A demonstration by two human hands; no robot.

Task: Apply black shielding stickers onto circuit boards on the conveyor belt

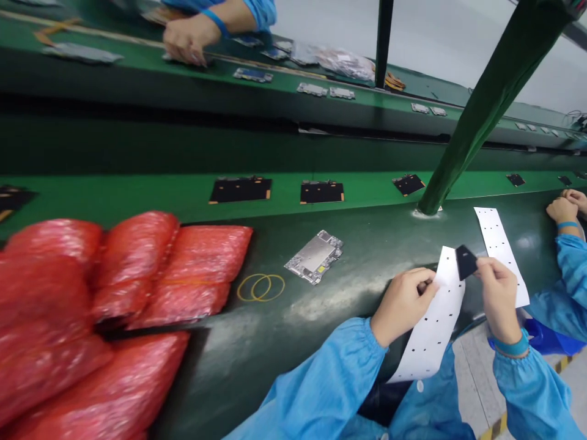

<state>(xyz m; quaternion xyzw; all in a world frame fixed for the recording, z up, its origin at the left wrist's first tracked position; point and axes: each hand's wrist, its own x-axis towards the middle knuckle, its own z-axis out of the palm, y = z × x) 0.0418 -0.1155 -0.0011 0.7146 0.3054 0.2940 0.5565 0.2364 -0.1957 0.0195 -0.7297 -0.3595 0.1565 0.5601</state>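
My left hand (406, 305) pinches the edge of a long white backing sheet (433, 330) marked with small dark squares. Between the fingers of my right hand (498, 293) is a black sticker (466, 263), at the sheet's upper end; whether it is fully off the sheet I cannot tell. Left of my hands, a bare circuit board (315, 256) with a silver shield lies on the dark green bench. Two yellow rubber bands (260, 287) overlap beside it. A second white sheet (502, 256) lies to the right of my right hand.
Red bubble-wrap packs (132, 269) are heaped at the left. A green post (472, 116) rises from the bench. Black-covered boards (241, 190) sit along the bright green strip. Across the line, a co-worker's hand (190, 40) touches something; another person's hands (566, 208) are at the right.
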